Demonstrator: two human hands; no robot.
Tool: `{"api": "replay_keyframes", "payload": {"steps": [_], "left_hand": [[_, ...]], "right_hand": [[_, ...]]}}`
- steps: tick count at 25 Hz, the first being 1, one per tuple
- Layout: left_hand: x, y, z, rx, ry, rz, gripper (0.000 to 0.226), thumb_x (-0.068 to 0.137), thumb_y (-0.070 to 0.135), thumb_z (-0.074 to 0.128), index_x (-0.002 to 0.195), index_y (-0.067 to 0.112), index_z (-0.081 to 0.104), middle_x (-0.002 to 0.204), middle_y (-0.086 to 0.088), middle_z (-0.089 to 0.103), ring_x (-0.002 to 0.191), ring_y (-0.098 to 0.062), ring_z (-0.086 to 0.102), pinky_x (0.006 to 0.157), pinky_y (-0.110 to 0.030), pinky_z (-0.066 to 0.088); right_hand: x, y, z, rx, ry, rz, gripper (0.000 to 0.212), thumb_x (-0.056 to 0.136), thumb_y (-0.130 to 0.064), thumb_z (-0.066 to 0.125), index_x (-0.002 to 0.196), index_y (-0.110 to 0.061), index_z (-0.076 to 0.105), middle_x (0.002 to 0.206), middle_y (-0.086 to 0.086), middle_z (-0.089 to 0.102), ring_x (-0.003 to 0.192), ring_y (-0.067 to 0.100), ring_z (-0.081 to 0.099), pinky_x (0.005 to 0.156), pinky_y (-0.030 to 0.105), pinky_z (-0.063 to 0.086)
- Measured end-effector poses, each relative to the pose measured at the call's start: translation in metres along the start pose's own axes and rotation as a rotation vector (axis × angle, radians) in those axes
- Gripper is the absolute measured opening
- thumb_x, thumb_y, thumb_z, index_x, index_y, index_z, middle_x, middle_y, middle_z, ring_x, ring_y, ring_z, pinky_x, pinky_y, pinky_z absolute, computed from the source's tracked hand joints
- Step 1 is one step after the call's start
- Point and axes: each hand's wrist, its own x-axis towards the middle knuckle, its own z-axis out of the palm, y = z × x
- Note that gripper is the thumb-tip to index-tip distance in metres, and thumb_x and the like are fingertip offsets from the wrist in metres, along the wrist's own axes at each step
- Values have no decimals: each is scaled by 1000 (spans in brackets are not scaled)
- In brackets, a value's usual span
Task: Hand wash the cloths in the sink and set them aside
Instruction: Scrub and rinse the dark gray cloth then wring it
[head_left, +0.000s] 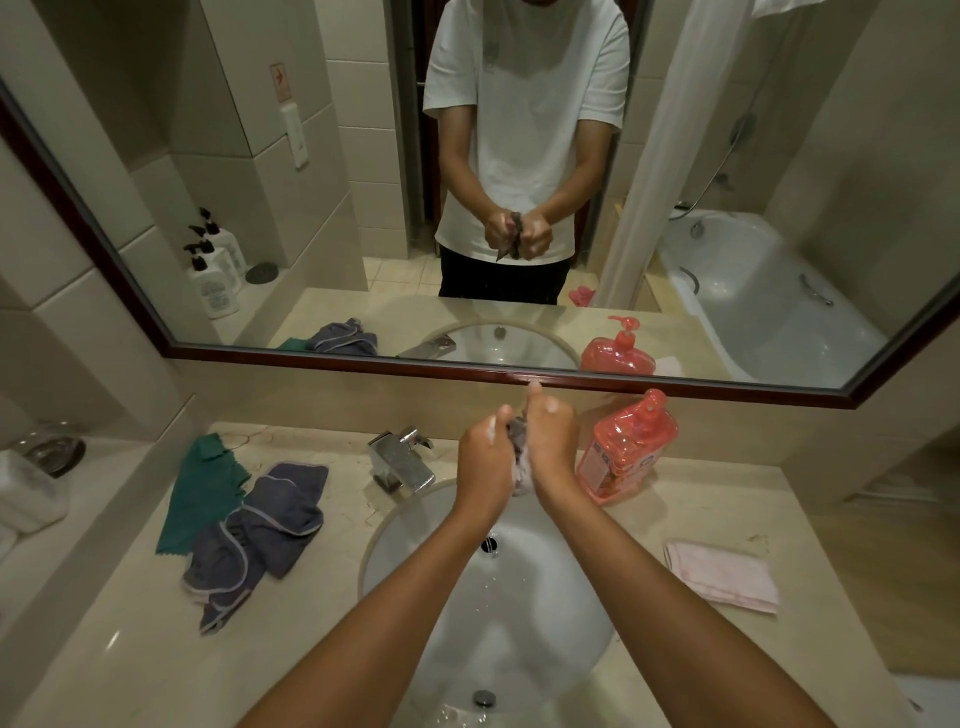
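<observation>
Both hands, left hand (485, 452) and right hand (553, 439), grip a soapy grey cloth (517, 434) (bunched) above the sink (395, 525).

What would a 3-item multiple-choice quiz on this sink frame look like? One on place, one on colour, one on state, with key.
1. Where does the soap bottle stand?
A. On the counter right of the tap
B. In the sink basin
C. On the left ledge

2. What colour is the folded cloth on the counter right of the sink?
A. Green
B. Pink
C. Black

3. What are the hands doing?
A. Both lie flat on the counter
B. One turns the tap
C. Both grip a sudsy grey cloth over the sink

Key: 1 A, the red pump bottle sits by the mirror, right of the tap. 2 B, it is pale pink; the green cloth lies on the left. 3 C, the left hand and right hand close round the cloth, foam showing between them.
</observation>
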Motion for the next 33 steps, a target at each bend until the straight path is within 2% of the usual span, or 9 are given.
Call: {"api": "replay_keyframes", "payload": {"steps": [4, 9, 15, 17, 20, 25, 27, 30, 33], "left_hand": [[16, 9, -9, -47, 55, 23, 49, 109, 24, 39, 61, 19, 46, 51, 10, 45, 41, 4, 40, 45, -11, 31], [-2, 2, 0, -127, -75, -40, 45, 109, 28, 38, 68, 18, 51, 45, 15, 51, 44, 5, 44, 48, -13, 37], [0, 2, -7, -331, -220, -274, 59, 102, 54, 43, 89, 2, 66, 87, -20, 72, 77, -33, 69, 71, -37, 53], [0, -3, -5, -271, -230, -241, 46, 101, 51, 51, 101, 9, 70, 95, -14, 76, 88, -27, 74, 81, -39, 57], [4, -5, -1, -146, -80, -225, 35, 99, 45, 58, 89, 12, 67, 84, -7, 74, 78, -20, 71, 75, -37, 56], [14, 4, -13, -171, 135, -38, 35, 98, 44, 57, 77, 17, 52, 56, 10, 45, 44, 0, 39, 46, -19, 37], [11, 8, -14, -170, 134, 105, 34, 96, 46, 57, 78, 18, 51, 58, 12, 42, 46, 0, 38, 47, -15, 34], [5, 13, -10, -187, 82, 240, 36, 90, 53, 55, 78, 20, 50, 62, 14, 49, 56, 2, 45, 57, -14, 39], [3, 9, -11, -135, 24, 277, 31, 99, 45, 52, 77, 24, 48, 64, 18, 52, 59, 2, 47, 59, -13, 40]], "right_hand": [[-21, 11, 13, 16, -49, -11, 51, 105, -26, 47, 62, -4, 63, 57, 9, 60, 54, 22, 54, 54, 32, 39], [1, 3, 3, 140, 62, 67, 50, 100, -16, 50, 51, -18, 43, 47, -4, 40, 48, 15, 38, 55, 31, 33], [-2, 16, -2, 137, 78, -29, 40, 103, -23, 46, 63, -21, 51, 60, -7, 51, 59, 10, 49, 61, 32, 39], [-2, 17, -5, 158, 100, -93, 39, 104, -25, 48, 66, -22, 50, 60, -7, 49, 57, 8, 47, 59, 30, 39], [-3, 19, -10, 214, 86, -123, 34, 104, -25, 52, 70, -22, 54, 63, -4, 51, 62, 12, 49, 61, 30, 41], [-11, 20, -10, 467, -51, 141, 15, 100, -22, 59, 86, -19, 64, 71, -2, 59, 72, 15, 57, 70, 30, 48], [-14, 14, -9, 622, -112, 272, 3, 100, -18, 60, 100, -19, 63, 81, 1, 63, 75, 14, 61, 68, 29, 52], [-14, 8, -11, 621, -284, 536, 27, 98, -38, 59, 112, -16, 66, 99, 9, 73, 94, 24, 69, 76, 36, 55], [-18, 4, -18, 592, -459, 858, 57, 91, -62, 52, 96, -12, 77, 96, 10, 78, 97, 27, 69, 77, 38, 54]]}}
